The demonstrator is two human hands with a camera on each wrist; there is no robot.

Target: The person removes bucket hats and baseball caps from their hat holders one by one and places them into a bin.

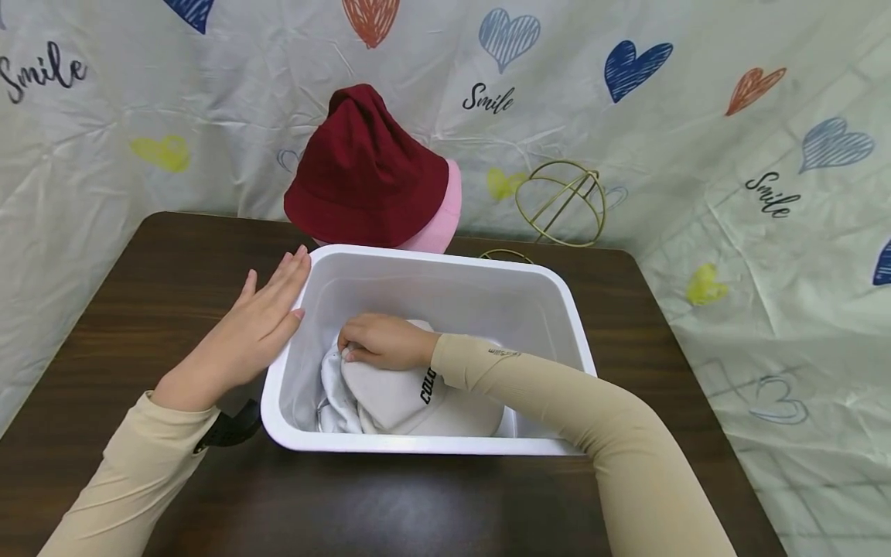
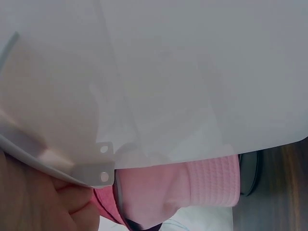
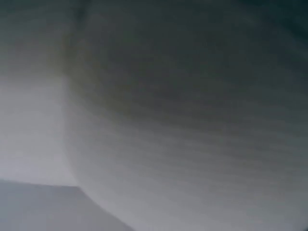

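Observation:
A white plastic bin (image 1: 431, 444) stands on the table. My left hand (image 1: 257, 329) rests on its left rim, fingers straight; the left wrist view shows these fingers (image 2: 82, 209) at the bin's outer wall. Inside the bin, my right hand (image 1: 386, 340) reaches down with curled fingers and pinches a cream cap (image 1: 397, 394) with black lettering. Left of the cap lies a crumpled white cloth item (image 1: 336, 394) with a faint pattern, partly covered by it. Close and blurred, the cream cap (image 3: 192, 159) fills most of the right wrist view.
Behind the bin, a dark red bucket hat (image 1: 369, 174) sits over a pink hat (image 1: 442, 213). A gold wire stand (image 1: 564, 203) rises to their right. The dark wooden table (image 1: 418, 503) ends at a white curtain (image 1: 431, 62) printed with hearts.

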